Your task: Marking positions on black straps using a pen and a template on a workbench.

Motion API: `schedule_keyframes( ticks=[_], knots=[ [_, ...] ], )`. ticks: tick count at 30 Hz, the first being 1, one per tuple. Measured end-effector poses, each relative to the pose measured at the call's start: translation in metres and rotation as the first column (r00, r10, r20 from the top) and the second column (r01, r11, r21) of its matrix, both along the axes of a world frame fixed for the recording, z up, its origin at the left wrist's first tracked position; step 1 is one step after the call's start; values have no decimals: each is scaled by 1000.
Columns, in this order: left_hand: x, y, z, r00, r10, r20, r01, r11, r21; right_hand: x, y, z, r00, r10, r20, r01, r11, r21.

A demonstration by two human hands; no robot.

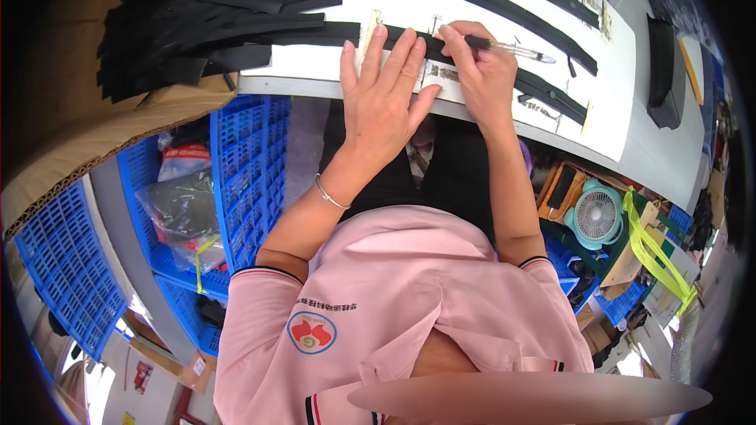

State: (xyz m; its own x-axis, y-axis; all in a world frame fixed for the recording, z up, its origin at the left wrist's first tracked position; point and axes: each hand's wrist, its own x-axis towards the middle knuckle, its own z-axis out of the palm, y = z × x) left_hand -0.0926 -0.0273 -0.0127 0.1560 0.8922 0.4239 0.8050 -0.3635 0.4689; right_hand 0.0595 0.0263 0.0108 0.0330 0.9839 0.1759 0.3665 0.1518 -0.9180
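My left hand point(379, 110) lies flat with its fingers stretched out, pressing on a short black fabric strip point(432, 46) near the table's front edge. In my right hand point(486, 79) is a pen point(520, 51) with a clear barrel and a black grip, its rear end pointing right. The pen's tip is hidden by my fingers, close to that strip. Under the strip is a white board point(618, 86) with dark marks and small pieces of tape. Another short black strip point(551, 96) lies right of my right hand.
A heap of black strips point(197, 12) covers the table's left part beside a cardboard box point(118, 145). Long black strips point(504, 12) lie farther back. Below the table are blue crates point(250, 173) with bagged goods and a small turquoise fan point(597, 215).
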Motion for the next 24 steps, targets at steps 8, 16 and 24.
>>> schedule_keyframes(
  ticks=[8, 16, 24],
  knots=[
    [1, 0, 1, 1000, 3, -18, -3, 1000, -5, 12, 0, -9, 987, 159, 13, -159, 987, 15],
    [2, 1, -2, 998, -3, -59, 3, 1000, 13, 14, -6, -6, 982, 163, -97, -163, 987, 7],
    [2, 0, 0, 996, -2, -90, 1, 1000, -11, 81, -25, 11, 960, -258, -110, 270, 957, 109]
  ],
)
